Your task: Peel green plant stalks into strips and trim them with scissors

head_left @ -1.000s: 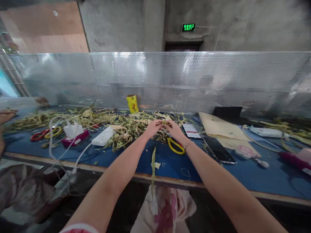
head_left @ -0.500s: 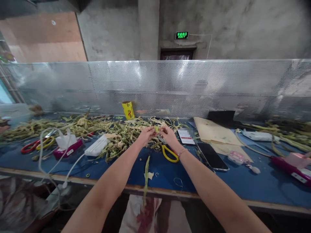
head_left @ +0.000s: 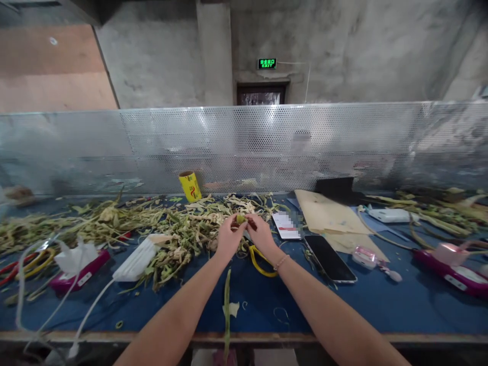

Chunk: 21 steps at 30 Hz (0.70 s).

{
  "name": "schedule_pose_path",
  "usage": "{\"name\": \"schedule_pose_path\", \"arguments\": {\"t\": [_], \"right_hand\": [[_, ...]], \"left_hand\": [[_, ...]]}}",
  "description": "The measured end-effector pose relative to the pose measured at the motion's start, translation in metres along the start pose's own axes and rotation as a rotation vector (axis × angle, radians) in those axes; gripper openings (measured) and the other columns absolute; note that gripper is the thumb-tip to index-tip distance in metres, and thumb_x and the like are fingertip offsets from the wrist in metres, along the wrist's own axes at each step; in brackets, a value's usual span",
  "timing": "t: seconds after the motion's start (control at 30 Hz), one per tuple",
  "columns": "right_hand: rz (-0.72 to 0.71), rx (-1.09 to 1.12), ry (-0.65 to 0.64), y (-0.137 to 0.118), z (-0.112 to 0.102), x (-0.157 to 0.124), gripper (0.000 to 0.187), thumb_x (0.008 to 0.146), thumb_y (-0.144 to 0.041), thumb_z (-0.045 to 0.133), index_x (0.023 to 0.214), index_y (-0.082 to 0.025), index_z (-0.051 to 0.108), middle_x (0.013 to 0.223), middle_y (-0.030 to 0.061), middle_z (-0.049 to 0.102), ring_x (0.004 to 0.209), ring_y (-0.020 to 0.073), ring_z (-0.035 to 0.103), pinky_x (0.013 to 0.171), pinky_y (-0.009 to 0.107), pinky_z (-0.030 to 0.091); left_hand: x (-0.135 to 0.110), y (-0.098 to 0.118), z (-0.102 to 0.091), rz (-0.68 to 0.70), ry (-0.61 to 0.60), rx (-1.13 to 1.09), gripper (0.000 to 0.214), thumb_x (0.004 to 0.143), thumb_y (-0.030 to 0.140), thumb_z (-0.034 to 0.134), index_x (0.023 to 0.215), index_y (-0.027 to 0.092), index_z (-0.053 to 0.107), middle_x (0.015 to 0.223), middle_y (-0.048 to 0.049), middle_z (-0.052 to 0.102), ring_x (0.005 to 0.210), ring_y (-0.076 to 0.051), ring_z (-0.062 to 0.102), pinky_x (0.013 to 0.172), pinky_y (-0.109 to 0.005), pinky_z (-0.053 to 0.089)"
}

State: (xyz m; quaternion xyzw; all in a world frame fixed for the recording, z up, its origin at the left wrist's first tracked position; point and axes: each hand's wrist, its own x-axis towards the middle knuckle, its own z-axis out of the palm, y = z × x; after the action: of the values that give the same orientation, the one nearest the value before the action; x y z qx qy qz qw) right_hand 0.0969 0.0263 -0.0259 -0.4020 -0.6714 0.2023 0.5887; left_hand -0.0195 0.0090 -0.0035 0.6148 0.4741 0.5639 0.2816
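Observation:
Straight ahead of me, my left hand (head_left: pixel 230 235) and my right hand (head_left: pixel 260 233) meet over the table, fingers closed on a small yellow-green plant piece (head_left: pixel 240 218). Its exact kind is too small to make out, and the fingers hide part of it. Behind and to the left of the hands spreads a heap of wilted green leaves and stalks (head_left: pixel 190 223). Scissors with yellow handles (head_left: pixel 263 263) lie under my right wrist, their blades mostly hidden. Nearer the table edge is a long green stalk (head_left: pixel 227 305) beside a pale leaf scrap (head_left: pixel 233 309).
Right of my hands lie a lit phone (head_left: pixel 285 226), a dark phone (head_left: pixel 330 258), brown paper (head_left: pixel 324 211) and a pink case (head_left: pixel 365 256). Leftward are a white power strip (head_left: pixel 136 258) and a purple tissue box (head_left: pixel 82 272). A perforated metal screen (head_left: pixel 267 147) closes off the back.
The view has shifted, so the table sits lower and further left in the picture. My hands have drawn closer together around the plant piece, covering more of it.

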Motion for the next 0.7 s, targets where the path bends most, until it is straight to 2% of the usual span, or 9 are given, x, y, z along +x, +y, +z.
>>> {"name": "schedule_pose_path", "arguments": {"t": [0.13,0.3,0.4,0.6,0.7], "right_hand": [[0.095,0.145,-0.054,0.0,0.002,0.0,0.024,0.069,-0.023,0.049,0.089,-0.018,0.06,0.084,0.0053,0.064,0.075,0.016,0.06,0.075,0.033,0.048],[0.257,0.365,-0.053,0.01,0.005,0.004,0.029,0.065,-0.027,0.055,0.092,-0.018,0.06,0.075,0.0015,0.063,0.067,0.0136,0.059,0.073,0.032,0.049],[0.315,0.424,-0.063,0.011,0.005,0.004,0.031,0.062,-0.029,0.058,0.091,-0.017,0.06,0.073,0.0005,0.062,0.067,0.013,0.059,0.073,0.032,0.05],[0.285,0.373,-0.141,0.003,0.006,0.001,0.03,0.066,-0.033,0.059,0.091,-0.017,0.06,0.075,0.002,0.062,0.069,0.0138,0.058,0.07,0.031,0.051],[0.291,0.342,-0.149,0.002,0.006,0.0,0.032,0.067,-0.033,0.057,0.095,-0.017,0.06,0.075,0.0025,0.062,0.065,0.0138,0.059,0.068,0.03,0.051]], "left_hand": [[0.005,-0.003,-0.004,-0.126,-0.045,-0.161,0.025,0.068,0.037,0.056,0.079,0.015,0.059,0.074,-0.0043,0.063,0.068,-0.016,0.059,0.066,-0.029,0.049],[0.01,-0.01,-0.004,-0.307,-0.061,-0.377,0.024,0.065,0.037,0.06,0.073,0.015,0.055,0.066,-0.0005,0.061,0.059,-0.012,0.058,0.06,-0.026,0.047],[0.01,-0.011,-0.004,-0.287,-0.054,-0.346,0.025,0.062,0.038,0.062,0.07,0.015,0.054,0.066,-0.0002,0.06,0.059,-0.012,0.057,0.057,-0.025,0.047],[0.012,-0.016,-0.005,-0.24,-0.068,-0.26,0.03,0.058,0.036,0.066,0.077,0.014,0.059,0.072,-0.0034,0.063,0.066,-0.014,0.058,0.063,-0.026,0.046],[0.012,-0.017,-0.005,-0.148,-0.06,-0.163,0.025,0.058,0.034,0.066,0.072,0.014,0.061,0.068,-0.003,0.062,0.067,-0.015,0.057,0.065,-0.027,0.045]]}}
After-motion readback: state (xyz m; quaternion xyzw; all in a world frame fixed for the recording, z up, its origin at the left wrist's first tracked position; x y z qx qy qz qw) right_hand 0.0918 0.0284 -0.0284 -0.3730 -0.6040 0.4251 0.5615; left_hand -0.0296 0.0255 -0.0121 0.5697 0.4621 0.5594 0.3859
